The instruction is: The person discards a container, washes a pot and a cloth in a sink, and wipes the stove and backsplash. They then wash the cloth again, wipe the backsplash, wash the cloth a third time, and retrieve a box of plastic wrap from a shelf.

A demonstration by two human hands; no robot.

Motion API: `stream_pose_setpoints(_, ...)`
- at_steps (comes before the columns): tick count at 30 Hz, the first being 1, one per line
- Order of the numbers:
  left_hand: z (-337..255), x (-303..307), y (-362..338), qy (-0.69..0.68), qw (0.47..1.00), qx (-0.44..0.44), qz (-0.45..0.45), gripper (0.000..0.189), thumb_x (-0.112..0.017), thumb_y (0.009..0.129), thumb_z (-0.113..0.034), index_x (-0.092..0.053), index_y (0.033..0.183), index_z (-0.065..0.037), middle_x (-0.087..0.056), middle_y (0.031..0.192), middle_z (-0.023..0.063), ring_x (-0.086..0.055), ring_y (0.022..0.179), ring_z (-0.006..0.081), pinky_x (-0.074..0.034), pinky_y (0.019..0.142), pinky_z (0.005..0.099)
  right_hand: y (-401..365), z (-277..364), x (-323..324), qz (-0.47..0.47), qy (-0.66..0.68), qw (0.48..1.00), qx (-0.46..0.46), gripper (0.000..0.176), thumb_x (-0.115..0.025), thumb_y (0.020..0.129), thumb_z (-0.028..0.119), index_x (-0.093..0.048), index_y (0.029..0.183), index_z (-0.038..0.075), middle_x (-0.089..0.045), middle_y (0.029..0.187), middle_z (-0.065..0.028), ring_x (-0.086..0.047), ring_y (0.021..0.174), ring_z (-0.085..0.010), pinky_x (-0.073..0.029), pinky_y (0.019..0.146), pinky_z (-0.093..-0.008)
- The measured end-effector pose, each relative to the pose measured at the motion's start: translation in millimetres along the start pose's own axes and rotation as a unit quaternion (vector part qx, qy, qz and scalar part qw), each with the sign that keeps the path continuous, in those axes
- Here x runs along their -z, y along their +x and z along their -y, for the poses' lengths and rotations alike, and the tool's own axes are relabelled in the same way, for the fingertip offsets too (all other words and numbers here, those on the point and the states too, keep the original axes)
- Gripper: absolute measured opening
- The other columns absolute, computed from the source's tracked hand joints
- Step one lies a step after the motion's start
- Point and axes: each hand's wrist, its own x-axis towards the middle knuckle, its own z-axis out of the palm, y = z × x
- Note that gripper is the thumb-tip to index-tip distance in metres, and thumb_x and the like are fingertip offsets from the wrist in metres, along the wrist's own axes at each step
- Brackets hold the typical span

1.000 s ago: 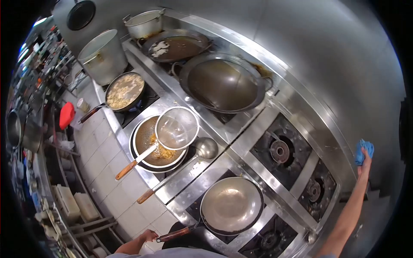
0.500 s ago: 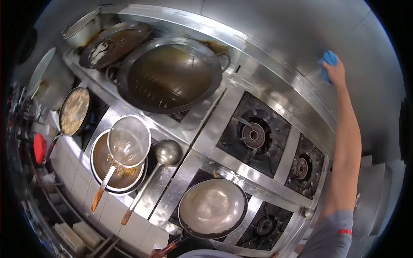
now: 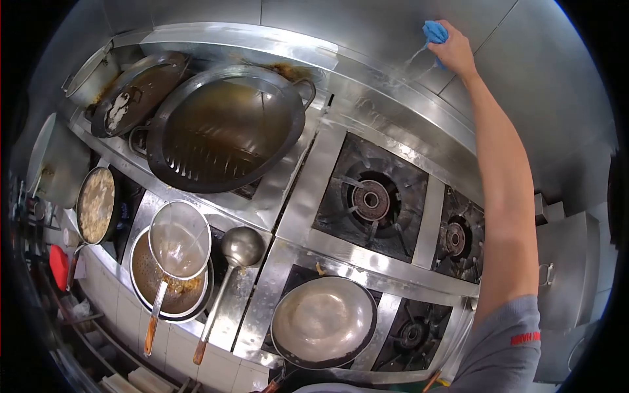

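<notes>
Your right hand [image 3: 453, 56] is clenching the blue cloth [image 3: 434, 31], pressing it against the steel back wall [image 3: 367, 23] at far right, arm reaching over the bare burner [image 3: 370, 200] for contact. Your left hand is lying outside the view.

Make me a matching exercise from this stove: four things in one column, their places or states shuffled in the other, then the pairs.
1. blue cloth
2. ladle
3. strainer
4. small wok

A. lying on the steel counter
B. empty, nearest the camera
C. gripped in the right hand, against the wall
D. resting over a pan of brown liquid

Pairs: 1-C, 2-A, 3-D, 4-B
</notes>
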Motion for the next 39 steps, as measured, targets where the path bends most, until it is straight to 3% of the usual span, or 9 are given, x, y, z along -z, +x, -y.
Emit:
stream_pose_setpoints(2, -9.6, -1.0, 1.1, -0.066, 0.989, 0.127, -0.036, 0.025, -0.069, 0.079, -0.019, -0.062, 0.097, -0.003, -0.062, 0.079, 0.0018, -0.056, 0.067, 0.0106, -0.048, 0.052, 0.0258, -6.0, -19.5, 5.4, 0.025, -0.036, 0.999, -0.011, 0.044, -0.068, 0.068, 0.021, -0.059, 0.110, 0.013, -0.065, 0.099, -0.0163, -0.063, 0.091, -0.0352, -0.049, 0.080, -0.0407)
stream_pose_setpoints(5, -4.1, 6.2, 3.3, 0.021, 1.000, -0.021, -0.005, 0.025, -0.068, 0.080, -0.020, -0.062, 0.099, -0.004, -0.062, 0.084, 0.0028, -0.057, 0.068, 0.0121, -0.050, 0.055, 0.0267, -24.9, -39.6, 23.4, 0.034, -0.090, 0.994, -0.049, 0.040, -0.067, 0.070, 0.023, -0.060, 0.108, 0.017, -0.066, 0.100, -0.0136, -0.061, 0.098, -0.0352, -0.049, 0.082, -0.0442)
stream_pose_setpoints(10, -36.4, 6.7, 17.8, 0.027, 0.993, 0.108, -0.046, 0.025, -0.067, 0.081, -0.020, -0.062, 0.099, -0.004, -0.063, 0.085, 0.0035, -0.057, 0.070, 0.0132, -0.050, 0.056, 0.0274, -51.7, -93.0, 61.6, 0.036, -0.170, 0.983, -0.064, 0.041, -0.064, 0.071, 0.018, -0.059, 0.111, 0.018, -0.063, 0.101, -0.0129, -0.060, 0.098, -0.0355, -0.048, 0.081, -0.0457)
stream_pose_setpoints(26, -111.3, -8.6, 62.0, 0.110, 0.975, 0.181, -0.058, 0.023, -0.065, 0.081, -0.018, -0.063, 0.100, -0.005, -0.063, 0.087, 0.0055, -0.058, 0.073, 0.0166, -0.050, 0.061, 0.0295, -136.7, -280.3, 193.8, -0.125, -0.235, 0.950, -0.161, 0.042, -0.060, 0.068, 0.013, -0.058, 0.109, 0.009, -0.062, 0.099, -0.0147, -0.061, 0.093, -0.0348, -0.049, 0.081, -0.0424)
stream_pose_setpoints(28, -118.0, -10.9, 63.5, 0.116, 0.975, 0.182, -0.060, 0.023, -0.065, 0.081, -0.018, -0.063, 0.100, -0.005, -0.063, 0.087, 0.0058, -0.058, 0.074, 0.0171, -0.050, 0.062, 0.0298, -139.4, -288.3, 199.8, -0.333, 0.046, 0.884, -0.326, 0.037, -0.061, 0.071, 0.016, -0.058, 0.106, 0.002, -0.062, 0.100, -0.0134, -0.061, 0.093, -0.0303, -0.049, 0.086, -0.0409)
stream_pose_setpoints(30, -125.1, -13.2, 63.0, 0.121, 0.973, 0.184, -0.062, 0.023, -0.064, 0.081, -0.018, -0.063, 0.100, -0.005, -0.063, 0.087, 0.0060, -0.058, 0.074, 0.0175, -0.050, 0.063, 0.0301, -147.8, -308.7, 214.0, -0.372, 0.209, 0.827, -0.366, 0.032, -0.062, 0.078, 0.015, -0.057, 0.105, -0.002, -0.061, 0.099, -0.0129, -0.060, 0.093, -0.0289, -0.049, 0.088, -0.0457)
stream_pose_setpoints(32, -131.5, -15.1, 62.7, 0.126, 0.972, 0.187, -0.065, 0.022, -0.064, 0.082, -0.018, -0.063, 0.100, -0.005, -0.064, 0.088, 0.0063, -0.059, 0.075, 0.0180, -0.050, 0.063, 0.0304, -163.1, -357.3, 238.2, -0.354, 0.579, 0.593, -0.434, 0.029, -0.065, 0.081, 0.007, -0.055, 0.106, -0.003, -0.060, 0.100, -0.0142, -0.061, 0.090, -0.0306, -0.052, 0.084, -0.0494)
stream_pose_setpoints(34, -135.1, -17.6, 64.3, 0.127, 0.972, 0.186, -0.064, 0.022, -0.064, 0.082, -0.018, -0.064, 0.100, -0.005, -0.064, 0.088, 0.0065, -0.059, 0.075, 0.0184, -0.050, 0.064, 0.0306, -188.3, -377.0, 242.8, -0.324, 0.610, 0.609, -0.390, 0.031, -0.068, 0.080, 0.001, -0.053, 0.106, -0.005, -0.059, 0.102, -0.0152, -0.062, 0.086, -0.0290, -0.055, 0.080, -0.0454)
stream_pose_setpoints(39, -136.5, -20.2, 64.4, 0.129, 0.970, 0.193, -0.066, 0.022, -0.063, 0.082, -0.017, -0.064, 0.100, -0.005, -0.064, 0.089, 0.0072, -0.059, 0.076, 0.0195, -0.050, 0.065, 0.0313, -230.1, -401.8, 236.7, -0.300, 0.330, 0.751, -0.486, 0.033, -0.069, 0.078, 0.001, -0.056, 0.108, 0.001, -0.061, 0.104, -0.0109, -0.062, 0.091, -0.0252, -0.055, 0.073, -0.0380)
